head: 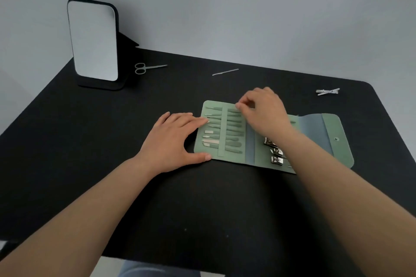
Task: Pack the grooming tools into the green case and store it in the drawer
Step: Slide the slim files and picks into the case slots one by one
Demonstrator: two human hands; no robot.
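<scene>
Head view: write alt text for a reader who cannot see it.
An open green case of grooming tools lies on a black table; the left hand rests flat on its left edge while the right hand pinches at its top. Scissors lie loose beside a mirror.

You have one view only, from the camera on your head, wide-angle, looking forward and down across the black table point(90, 141) toward the pale wall behind it. The green case point(315, 141) sits near the middle of the picture, close below you. Your forearms enter from the bottom edge toward the case. The standing mirror point(93, 40) lies beyond the case, to its left.
</scene>
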